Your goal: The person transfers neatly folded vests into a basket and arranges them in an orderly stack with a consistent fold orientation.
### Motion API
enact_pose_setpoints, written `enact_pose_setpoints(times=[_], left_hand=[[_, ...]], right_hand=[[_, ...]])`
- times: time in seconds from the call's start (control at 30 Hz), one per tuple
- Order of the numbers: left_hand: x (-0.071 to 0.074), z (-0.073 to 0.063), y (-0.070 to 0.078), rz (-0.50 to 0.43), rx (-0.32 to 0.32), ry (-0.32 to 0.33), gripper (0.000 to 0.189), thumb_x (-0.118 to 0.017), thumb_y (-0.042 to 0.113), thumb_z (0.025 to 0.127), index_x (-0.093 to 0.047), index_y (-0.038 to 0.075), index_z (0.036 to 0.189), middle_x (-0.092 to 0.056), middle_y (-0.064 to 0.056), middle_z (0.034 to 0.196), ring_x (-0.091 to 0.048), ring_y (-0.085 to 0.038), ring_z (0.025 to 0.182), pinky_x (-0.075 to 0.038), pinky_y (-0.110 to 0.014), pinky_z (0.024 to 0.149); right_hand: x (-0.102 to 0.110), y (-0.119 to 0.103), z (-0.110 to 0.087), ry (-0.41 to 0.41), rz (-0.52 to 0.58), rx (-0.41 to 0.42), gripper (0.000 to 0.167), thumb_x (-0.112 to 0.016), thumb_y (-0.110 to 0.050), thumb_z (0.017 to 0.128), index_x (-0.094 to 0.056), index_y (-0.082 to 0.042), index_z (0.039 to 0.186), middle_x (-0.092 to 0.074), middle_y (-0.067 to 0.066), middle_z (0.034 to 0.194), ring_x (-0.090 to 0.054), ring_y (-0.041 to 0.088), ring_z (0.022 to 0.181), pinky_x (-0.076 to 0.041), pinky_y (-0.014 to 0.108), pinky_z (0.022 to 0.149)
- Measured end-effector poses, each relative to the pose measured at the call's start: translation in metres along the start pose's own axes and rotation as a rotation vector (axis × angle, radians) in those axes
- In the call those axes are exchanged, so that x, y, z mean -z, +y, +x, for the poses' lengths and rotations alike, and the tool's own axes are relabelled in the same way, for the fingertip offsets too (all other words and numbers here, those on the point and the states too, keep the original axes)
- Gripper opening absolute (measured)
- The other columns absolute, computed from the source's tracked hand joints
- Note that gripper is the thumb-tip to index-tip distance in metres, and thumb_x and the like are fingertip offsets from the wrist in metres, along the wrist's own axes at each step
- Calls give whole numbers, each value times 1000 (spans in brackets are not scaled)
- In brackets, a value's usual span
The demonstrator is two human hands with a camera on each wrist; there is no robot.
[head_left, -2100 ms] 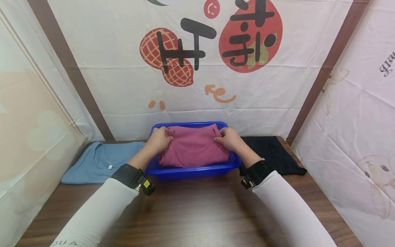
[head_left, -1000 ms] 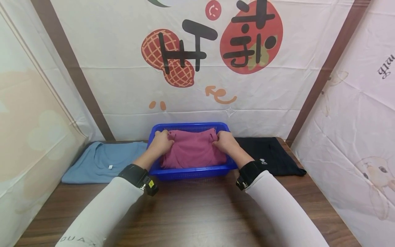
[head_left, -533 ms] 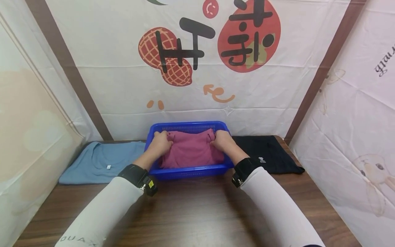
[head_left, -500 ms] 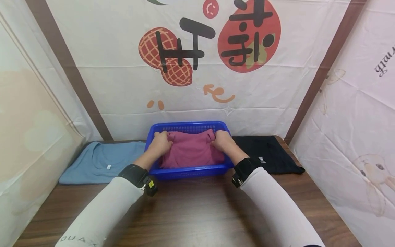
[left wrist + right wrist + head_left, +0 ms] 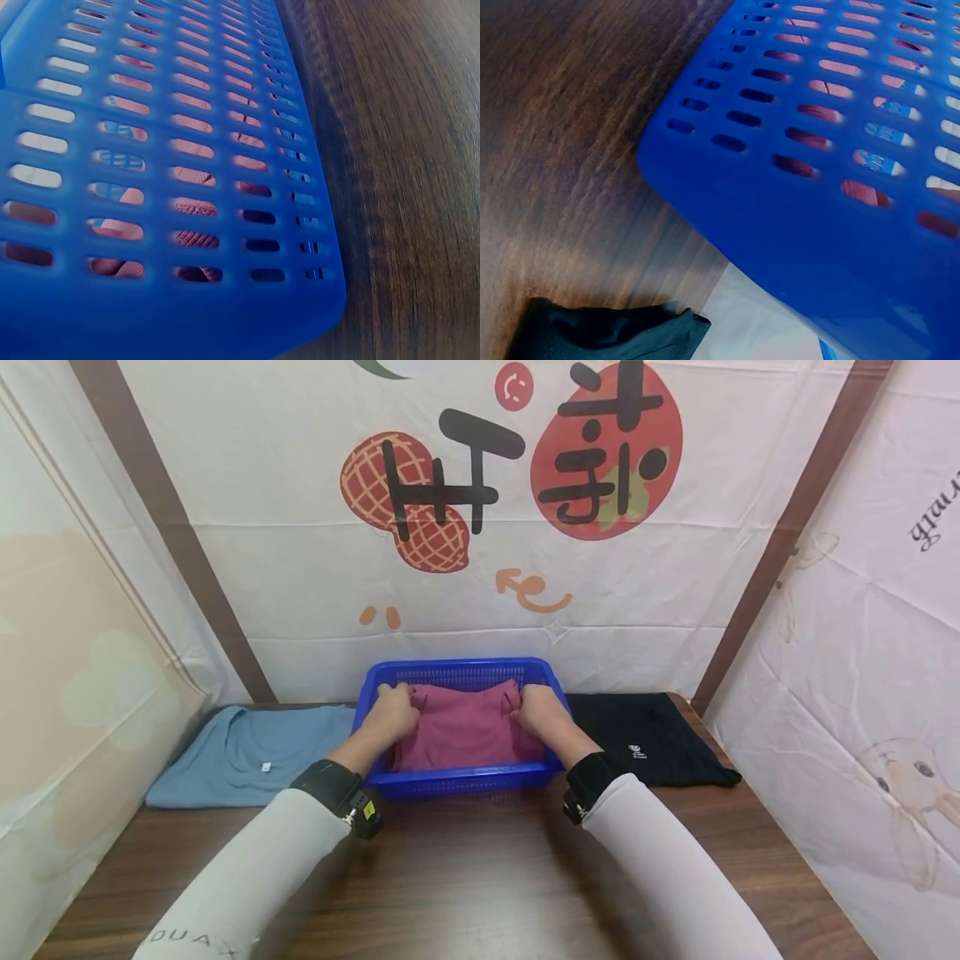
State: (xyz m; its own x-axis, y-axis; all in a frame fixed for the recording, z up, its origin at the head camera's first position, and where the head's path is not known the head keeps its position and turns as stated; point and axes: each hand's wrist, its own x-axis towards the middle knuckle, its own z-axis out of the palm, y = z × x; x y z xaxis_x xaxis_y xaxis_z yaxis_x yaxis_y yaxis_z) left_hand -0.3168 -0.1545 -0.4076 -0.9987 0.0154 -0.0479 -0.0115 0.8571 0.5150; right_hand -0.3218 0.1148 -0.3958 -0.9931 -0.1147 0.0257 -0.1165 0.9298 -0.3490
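Observation:
A folded pink garment lies inside a blue plastic basket with slotted walls. At its left end my left hand pinches the cloth near the far corner, thumb on top. The right hand holds the opposite corner, its fingertips partly hidden by the cloth. Both hands are inside the basket's rim. In the left wrist view the basket wall hides the hand, and pink cloth shows through the slots. The right wrist view also has the basket's wall in front, with pink behind it.
A folded light-blue shirt with a white tag lies left of the basket. To the right is a folded black garment with a small white print. All rest on a dark wooden table, with printed fabric walls behind and at both sides.
The pink garment has sunk lower into the basket, and more of the back wall shows. My right hand has shifted left and inward; both hands keep their hold on the cloth.

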Motion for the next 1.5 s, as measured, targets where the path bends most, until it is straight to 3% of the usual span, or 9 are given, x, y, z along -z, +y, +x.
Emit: enact_pose_setpoints(times=[0.4, 0.6, 0.9, 1.13, 1.5], left_hand=[[-2, 0, 0, 68, -5, -3, 52, -49, 5, 94, -44, -8, 144, -36, -35, 137, -56, -38, 109, -53, -50, 90], [-4, 1, 0, 90, -4, -4, 46, -48, 5, 96, -47, -7, 141, -36, -35, 136, -57, -37, 104, -54, -48, 84], [-5, -1, -1, 98, -9, -13, 46, -46, 9, 100, -45, -5, 144, -34, -37, 141, -58, -38, 111, -54, -52, 90], [-5, 1, 0, 118, 4, -39, 48, -44, 12, 104, -41, -5, 148, -26, -40, 153, -53, -43, 129, -50, -57, 101], [-8, 8, -4, 147, -8, -50, 48, -48, 13, 105, -43, -4, 149, -31, -38, 151, -51, -45, 133, -48, -58, 104]], right_hand=[[-9, -3, 0, -21, -44, -46, 14, -70, -21, 96, -67, -7, 94, -69, 10, 98, -61, 24, 81, -52, 37, 72], [-15, -3, 1, -23, -84, -64, 19, -69, -20, 97, -69, -4, 108, -69, 12, 113, -59, 24, 91, -53, 41, 80], [-23, 1, 3, -22, -119, -52, 26, -65, -20, 99, -64, -3, 119, -64, 14, 119, -58, 25, 102, -54, 45, 89], [-24, 0, 5, -36, -159, -36, 28, -62, -19, 100, -64, -3, 123, -65, 14, 120, -60, 25, 107, -54, 46, 95], [-25, -2, 5, -28, -186, -2, 29, -66, -19, 97, -65, -1, 120, -66, 16, 120, -62, 26, 110, -54, 47, 97]])
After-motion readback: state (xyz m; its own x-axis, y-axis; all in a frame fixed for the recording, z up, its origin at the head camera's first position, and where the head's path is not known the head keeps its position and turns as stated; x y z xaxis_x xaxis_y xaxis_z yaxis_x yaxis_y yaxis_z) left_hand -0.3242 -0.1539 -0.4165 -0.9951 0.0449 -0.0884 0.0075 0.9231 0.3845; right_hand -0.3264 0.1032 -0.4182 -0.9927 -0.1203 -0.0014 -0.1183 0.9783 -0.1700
